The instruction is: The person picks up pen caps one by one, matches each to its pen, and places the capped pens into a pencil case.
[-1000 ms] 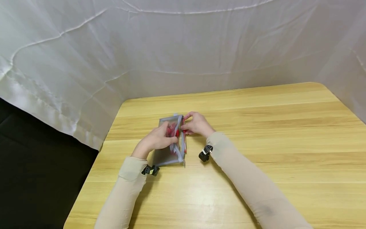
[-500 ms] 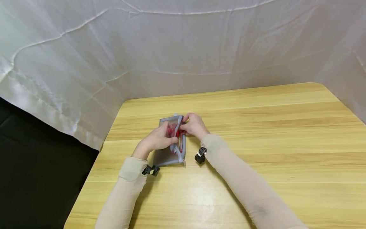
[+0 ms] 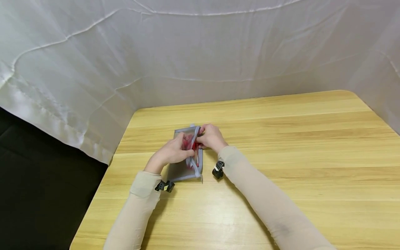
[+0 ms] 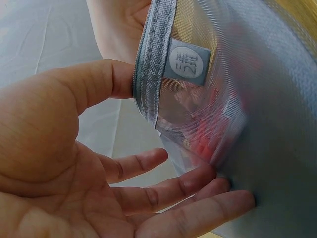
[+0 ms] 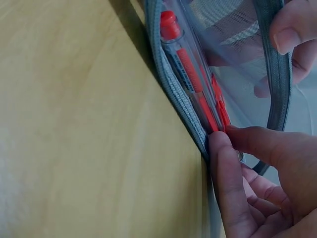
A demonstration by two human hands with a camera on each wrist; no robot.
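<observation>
A grey mesh pouch (image 3: pixel 186 152) is lying on the counter (image 3: pixel 281 156), its zip open. Its edge is pinched by the left hand (image 3: pixel 170 152), and a red pen (image 5: pixel 190 74) is pinched inside by the right hand (image 3: pixel 212 137). The pouch is judged soft and light; it is best held at the stiff zip border.

The mesh pouch (image 3: pixel 186 154) is laid on the table (image 3: pixel 281 156), toward its left side. It's flanked by the left hand (image 3: pixel 171 152) on the left and the right hand (image 3: pixel 211 137) on the right. A pen (image 5: pixel 190 74) is tucked inside along the pouch's right edge.
</observation>
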